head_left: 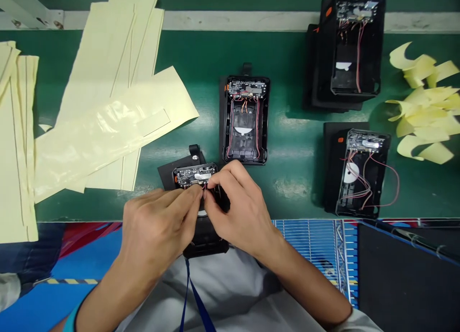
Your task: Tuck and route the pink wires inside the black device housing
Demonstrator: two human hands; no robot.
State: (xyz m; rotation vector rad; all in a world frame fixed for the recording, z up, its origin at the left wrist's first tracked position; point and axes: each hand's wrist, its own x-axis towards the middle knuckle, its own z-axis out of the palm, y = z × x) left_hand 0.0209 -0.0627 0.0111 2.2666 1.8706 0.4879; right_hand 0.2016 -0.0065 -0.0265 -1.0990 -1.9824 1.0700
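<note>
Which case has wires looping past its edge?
The lower right case: its wires loop past its right edge; the middle case and upper right case keep theirs inside.

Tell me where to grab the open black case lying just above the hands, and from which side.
Grip the black case by its two long side walls, coming straight down from above with the fingers outside them. It lies open side up, so the circuit board at the far end and the red wires along the inside are best left untouched.
</note>
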